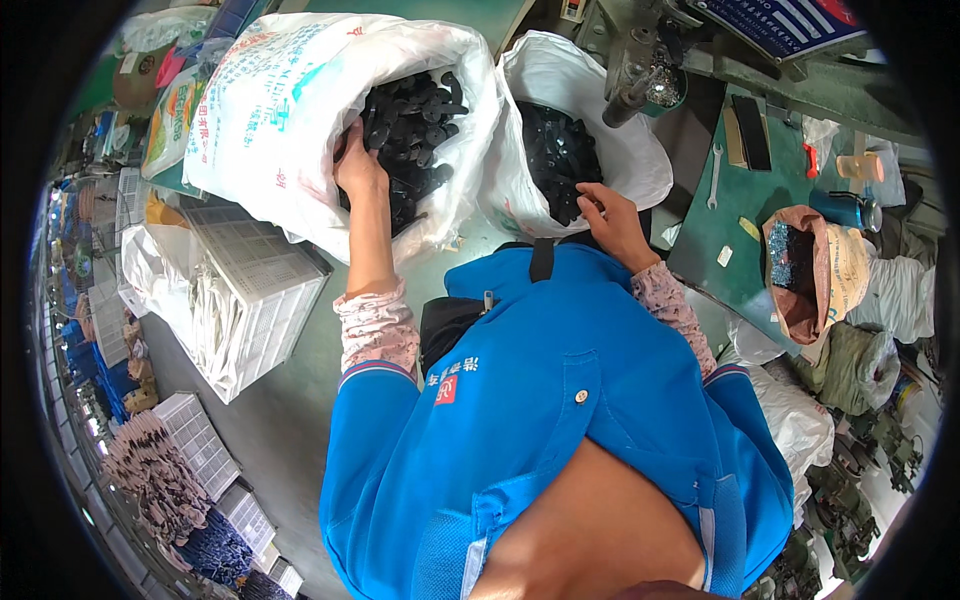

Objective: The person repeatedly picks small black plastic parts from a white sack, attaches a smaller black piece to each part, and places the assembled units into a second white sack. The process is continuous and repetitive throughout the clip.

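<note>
A big white woven sack (255,120) lies tilted with its mouth toward me, full of flat, rounded black pieces (412,125). My left hand (358,168) reaches into the left side of that mouth, against the black pieces; most of its fingers are hidden. To the right stands a second white bag (640,150), its rim folded outward, with more black pieces (560,150) inside. Over its near edge is my right hand (618,228), fingers bent and thumb close to the forefinger, touching the black pieces. Whatever lies between those fingertips is too small to name.
On the green bench (700,235) at right lie a wrench (716,178), a blue can (845,208) and a brown paper sack (845,270) of small metal parts. Machine metalwork (635,75) overhangs the second bag. A white plastic crate (265,300) stands at left.
</note>
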`<move>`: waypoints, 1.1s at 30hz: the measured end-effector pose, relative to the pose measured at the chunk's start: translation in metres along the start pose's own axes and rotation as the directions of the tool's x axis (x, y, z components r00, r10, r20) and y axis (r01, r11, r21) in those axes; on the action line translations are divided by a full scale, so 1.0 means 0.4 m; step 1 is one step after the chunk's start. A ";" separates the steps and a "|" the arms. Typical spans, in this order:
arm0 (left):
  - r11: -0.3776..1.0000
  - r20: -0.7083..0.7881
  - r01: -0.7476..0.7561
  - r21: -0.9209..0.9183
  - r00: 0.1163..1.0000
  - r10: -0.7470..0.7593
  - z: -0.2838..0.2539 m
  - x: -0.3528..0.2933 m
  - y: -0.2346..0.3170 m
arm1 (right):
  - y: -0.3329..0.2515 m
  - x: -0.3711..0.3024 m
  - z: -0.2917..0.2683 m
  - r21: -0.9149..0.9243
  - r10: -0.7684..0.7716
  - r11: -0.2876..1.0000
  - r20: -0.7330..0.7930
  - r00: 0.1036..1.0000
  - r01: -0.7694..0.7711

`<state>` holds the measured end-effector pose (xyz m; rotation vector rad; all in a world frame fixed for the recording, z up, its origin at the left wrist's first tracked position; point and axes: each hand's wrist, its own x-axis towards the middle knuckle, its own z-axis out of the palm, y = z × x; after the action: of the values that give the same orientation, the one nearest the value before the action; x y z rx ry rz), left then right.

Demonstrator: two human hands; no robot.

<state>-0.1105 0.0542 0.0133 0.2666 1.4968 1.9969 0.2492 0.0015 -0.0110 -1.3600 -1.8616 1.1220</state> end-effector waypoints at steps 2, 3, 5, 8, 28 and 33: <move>0.994 0.087 0.041 -0.098 0.996 -0.032 -0.015 -0.011 -0.012 | -0.002 0.002 0.002 -0.003 -0.010 1.000 0.006 1.000 0.010; 0.985 0.084 0.114 -0.126 0.991 -0.104 -0.024 -0.018 -0.017 | -0.002 0.004 0.003 -0.005 -0.009 1.000 0.016 1.000 0.009; 0.964 0.086 0.217 -0.155 0.975 -0.206 -0.021 -0.057 -0.021 | -0.005 0.005 0.007 -0.009 -0.002 1.000 0.032 0.999 0.003; 0.951 0.155 0.275 -0.142 0.955 -0.253 -0.023 -0.096 -0.035 | -0.038 0.018 0.024 0.182 0.021 0.983 0.042 0.999 -0.028; 0.991 0.177 0.134 -0.009 0.976 -0.130 0.011 -0.215 -0.042 | -0.248 0.315 0.221 0.696 0.036 0.692 0.230 0.972 -0.190; 0.946 0.081 0.271 -0.177 0.962 -0.260 0.036 -0.209 -0.043 | -0.238 0.308 0.219 0.880 0.097 0.432 0.170 0.981 -0.195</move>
<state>-0.0315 0.0196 0.0190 0.0385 1.2282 1.8785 0.0931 0.0800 0.0259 -0.7967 -0.8367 1.9100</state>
